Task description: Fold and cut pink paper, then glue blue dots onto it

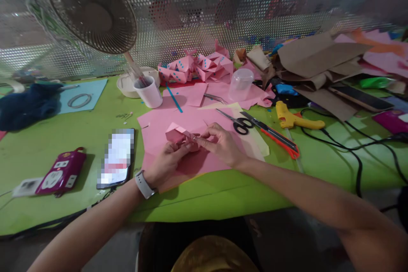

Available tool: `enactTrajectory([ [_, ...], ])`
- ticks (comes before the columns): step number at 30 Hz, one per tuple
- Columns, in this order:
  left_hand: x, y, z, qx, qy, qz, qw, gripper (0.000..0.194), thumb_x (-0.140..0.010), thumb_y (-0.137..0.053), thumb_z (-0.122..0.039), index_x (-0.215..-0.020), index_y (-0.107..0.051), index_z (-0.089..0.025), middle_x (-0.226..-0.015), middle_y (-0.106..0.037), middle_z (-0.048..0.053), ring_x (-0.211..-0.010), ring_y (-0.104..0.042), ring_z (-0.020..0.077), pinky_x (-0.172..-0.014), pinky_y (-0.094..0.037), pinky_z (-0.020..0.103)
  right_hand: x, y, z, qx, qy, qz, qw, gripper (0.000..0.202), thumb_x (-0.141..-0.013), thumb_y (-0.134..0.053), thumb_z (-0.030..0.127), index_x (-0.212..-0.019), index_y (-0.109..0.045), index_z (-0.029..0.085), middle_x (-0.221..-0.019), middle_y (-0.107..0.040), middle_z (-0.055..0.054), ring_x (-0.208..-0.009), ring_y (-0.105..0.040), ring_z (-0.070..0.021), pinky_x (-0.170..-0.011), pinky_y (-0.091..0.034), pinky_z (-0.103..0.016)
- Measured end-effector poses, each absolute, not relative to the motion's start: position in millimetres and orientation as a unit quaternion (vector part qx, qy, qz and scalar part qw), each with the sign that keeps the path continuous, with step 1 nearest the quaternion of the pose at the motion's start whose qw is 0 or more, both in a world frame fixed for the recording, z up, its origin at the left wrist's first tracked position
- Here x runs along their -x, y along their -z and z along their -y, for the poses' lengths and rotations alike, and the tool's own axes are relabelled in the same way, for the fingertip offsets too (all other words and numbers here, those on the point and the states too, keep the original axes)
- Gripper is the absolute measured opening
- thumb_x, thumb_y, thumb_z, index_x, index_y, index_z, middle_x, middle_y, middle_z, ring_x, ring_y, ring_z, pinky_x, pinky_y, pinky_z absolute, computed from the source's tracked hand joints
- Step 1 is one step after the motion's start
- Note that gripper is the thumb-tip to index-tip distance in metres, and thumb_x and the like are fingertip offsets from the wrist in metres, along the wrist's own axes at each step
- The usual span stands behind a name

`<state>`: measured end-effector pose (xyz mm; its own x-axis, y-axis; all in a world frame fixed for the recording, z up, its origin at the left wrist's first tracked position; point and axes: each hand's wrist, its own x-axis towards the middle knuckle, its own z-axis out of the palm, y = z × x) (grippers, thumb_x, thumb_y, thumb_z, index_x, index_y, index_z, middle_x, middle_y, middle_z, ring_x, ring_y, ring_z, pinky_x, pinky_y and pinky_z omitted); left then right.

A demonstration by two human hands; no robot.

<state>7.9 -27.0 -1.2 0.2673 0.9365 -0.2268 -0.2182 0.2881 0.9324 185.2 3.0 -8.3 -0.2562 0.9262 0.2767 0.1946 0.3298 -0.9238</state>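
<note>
Over a flat sheet of pink paper [197, 168] I hold a small folded pink paper piece [175, 132]. My left hand [172, 159] is closed on its near left side, thumb on top. My right hand [221, 144] pinches its right end, with thumb and forefinger close together; a tiny shiny spot shows at the fingertips, too small to name. The piece's near underside is hidden by my fingers. Just right of my right hand lie black-handled scissors [242, 126] and an orange-and-black utility knife [274, 136].
A yellow glue gun [296, 119] and black cables [347, 148] lie on the right. Folded pink paper shapes with blue dots [181, 70] stand behind, near a clear plastic cup [241, 85]. A white cup [149, 92], phone [117, 157], purple pouch [62, 172] and fan [92, 12] are on the left.
</note>
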Motion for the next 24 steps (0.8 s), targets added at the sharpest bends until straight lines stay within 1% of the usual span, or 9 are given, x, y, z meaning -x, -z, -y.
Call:
enactTrajectory([
  [5,-10.5,1.1,27.5,-0.402,-0.432,-0.418,0.691,0.024,-0.076,-0.077,-0.032,-0.092,-0.076,-0.016,-0.097,-0.075,0.009,-0.091,-0.067,0.0185,-0.090,-0.048,0.031,-183.5,9.2,-2.4,0.417,-0.420,0.670,0.448,0.019,-0.080,-0.071,0.033,-0.068,-0.064,0.020,-0.079,-0.052,0.000,-0.073,-0.054,-0.0129,-0.063,-0.049,-0.026],
  [11,-9.4,2.6,28.1,-0.399,-0.433,-0.415,0.694,0.020,-0.076,-0.076,-0.029,-0.090,-0.076,-0.015,-0.095,-0.075,0.009,-0.091,-0.066,0.0175,-0.089,-0.047,0.029,-183.0,8.1,-2.1,0.426,-0.422,0.667,0.442,0.018,-0.079,-0.070,0.027,-0.066,-0.063,0.019,-0.077,-0.050,0.001,-0.068,-0.053,-0.0112,-0.061,-0.048,-0.024],
  [15,-8.6,2.3,27.9,-0.400,-0.428,-0.428,0.688,0.021,-0.075,-0.077,-0.030,-0.089,-0.076,-0.014,-0.091,-0.074,0.008,-0.089,-0.065,0.0177,-0.090,-0.047,0.030,-183.8,7.4,-2.2,0.425,-0.420,0.672,0.438,0.018,-0.079,-0.070,0.028,-0.066,-0.062,0.019,-0.077,-0.050,0.001,-0.068,-0.052,-0.0115,-0.061,-0.048,-0.025],
  [18,-9.5,1.5,28.6,-0.402,-0.438,-0.434,0.677,0.021,-0.075,-0.076,-0.034,-0.084,-0.075,-0.015,-0.086,-0.073,0.007,-0.082,-0.064,0.0170,-0.084,-0.048,0.029,-184.1,7.8,-2.1,0.420,-0.414,0.677,0.441,0.017,-0.080,-0.070,0.029,-0.069,-0.063,0.019,-0.077,-0.051,0.000,-0.072,-0.053,-0.0130,-0.063,-0.049,-0.026],
  [21,-10.6,1.5,30.3,-0.410,-0.457,-0.461,0.640,0.023,-0.078,-0.074,-0.039,-0.082,-0.073,-0.016,-0.081,-0.071,0.004,-0.077,-0.063,0.0148,-0.077,-0.048,0.027,-183.6,7.9,-0.8,0.409,-0.406,0.686,0.444,0.021,-0.082,-0.069,0.035,-0.069,-0.061,0.020,-0.077,-0.052,0.000,-0.074,-0.054,-0.0144,-0.064,-0.049,-0.027],
  [24,-11.4,1.8,31.5,-0.434,-0.470,-0.484,0.597,0.025,-0.078,-0.074,-0.041,-0.084,-0.073,-0.017,-0.084,-0.071,0.003,-0.079,-0.062,0.0141,-0.078,-0.048,0.026,-182.7,7.3,1.3,0.400,-0.386,0.700,0.448,0.025,-0.083,-0.068,0.037,-0.068,-0.060,0.020,-0.075,-0.052,0.000,-0.074,-0.054,-0.0149,-0.066,-0.048,-0.029],
])
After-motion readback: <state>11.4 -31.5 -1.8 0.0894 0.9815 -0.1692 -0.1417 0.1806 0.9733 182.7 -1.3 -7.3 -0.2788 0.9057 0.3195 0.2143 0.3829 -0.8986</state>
